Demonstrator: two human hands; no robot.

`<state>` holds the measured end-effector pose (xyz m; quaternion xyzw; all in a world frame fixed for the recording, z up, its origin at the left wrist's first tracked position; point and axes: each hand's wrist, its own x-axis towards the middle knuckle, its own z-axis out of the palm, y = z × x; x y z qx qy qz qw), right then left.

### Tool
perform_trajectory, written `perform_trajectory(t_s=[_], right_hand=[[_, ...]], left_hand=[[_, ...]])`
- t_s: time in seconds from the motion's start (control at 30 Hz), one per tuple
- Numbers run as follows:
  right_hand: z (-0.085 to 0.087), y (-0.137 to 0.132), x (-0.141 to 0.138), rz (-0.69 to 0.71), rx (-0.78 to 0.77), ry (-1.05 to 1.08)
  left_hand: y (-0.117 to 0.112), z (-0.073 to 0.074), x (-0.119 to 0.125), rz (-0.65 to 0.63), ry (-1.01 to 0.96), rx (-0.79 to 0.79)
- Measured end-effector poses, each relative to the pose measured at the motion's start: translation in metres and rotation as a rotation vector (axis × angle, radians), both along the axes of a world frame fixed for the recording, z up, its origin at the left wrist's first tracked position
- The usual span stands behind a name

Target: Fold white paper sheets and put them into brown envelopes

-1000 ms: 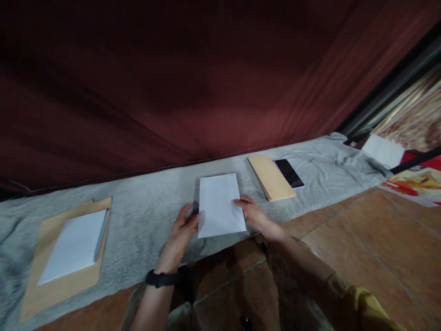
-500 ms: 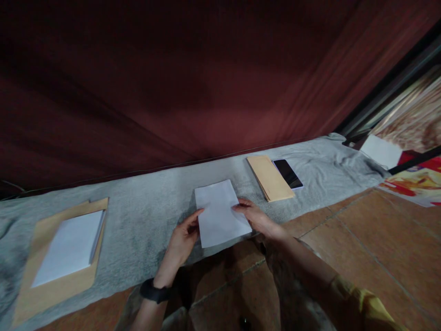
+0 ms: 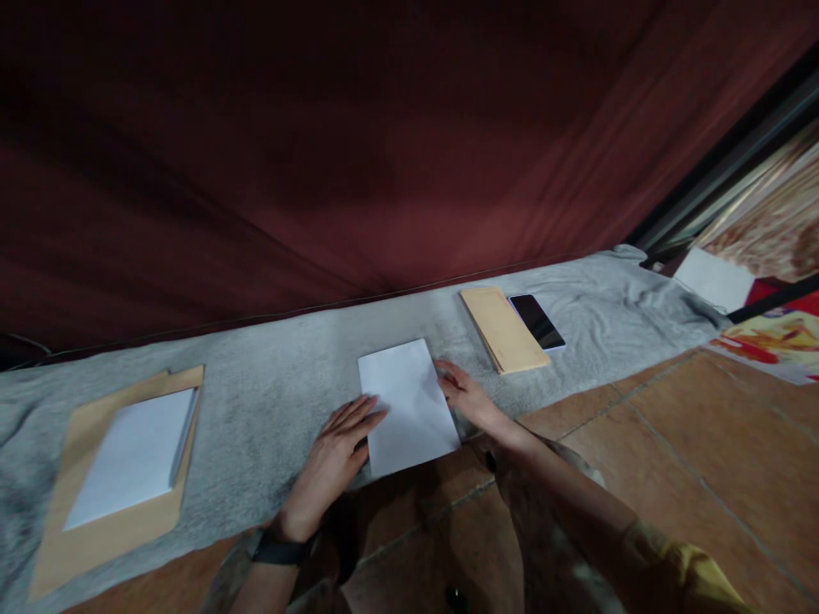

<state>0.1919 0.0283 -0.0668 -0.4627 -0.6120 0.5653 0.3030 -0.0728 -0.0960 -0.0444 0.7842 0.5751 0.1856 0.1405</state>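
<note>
White paper (image 3: 409,414) lies flat on the grey cloth in front of me, at a slight tilt. My left hand (image 3: 336,456), a black band at its wrist, rests with outstretched fingers on the paper's left edge. At the right edge, my right hand (image 3: 470,396) has its fingers slightly bent and its thumb beside the sheet. It touches the edge without visibly gripping it. Past the right hand lie tan envelopes (image 3: 505,333), with a dark-screened phone (image 3: 537,321) alongside.
The grey cloth (image 3: 256,418) covers a long, low surface. At its left, a stack of white paper (image 3: 134,456) rests on larger tan envelopes (image 3: 102,554). A dark red curtain (image 3: 384,170) hangs behind. Tiled floor (image 3: 671,443) and a colourful printed sheet (image 3: 781,341) are at the right.
My left hand has gone from pinching the paper's edge to lying flat on it. The right thumb has come off the sheet. The paper has shifted slightly left and towards me.
</note>
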Motion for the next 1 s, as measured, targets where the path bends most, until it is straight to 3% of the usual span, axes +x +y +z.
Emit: perform_trajectory(t_s=[0.13, 0.2, 0.3, 0.4, 0.7, 1.0], right_hand=[[0.010, 0.004, 0.018, 0.097, 0.310, -0.168], [0.019, 0.001, 0.027, 0.240, 0.506, -0.250], [0.029, -0.006, 0.039, 0.473, 0.657, -0.345], [0.031, -0.011, 0.046, 0.576, 0.700, -0.373], [0.036, -0.013, 0.052, 0.693, 0.644, -0.434], [0.029, -0.006, 0.040, 0.556, 0.674, -0.376]], left_hand=[[-0.003, -0.001, -0.002, 0.009, -0.026, -0.014], [-0.004, 0.001, 0.000, 0.029, -0.034, -0.023], [-0.006, 0.003, 0.003, 0.039, -0.025, -0.035], [-0.009, 0.003, 0.004, 0.021, -0.002, -0.048], [-0.008, 0.006, 0.000, 0.024, -0.110, -0.078], [-0.004, -0.001, -0.003, 0.094, -0.273, -0.081]])
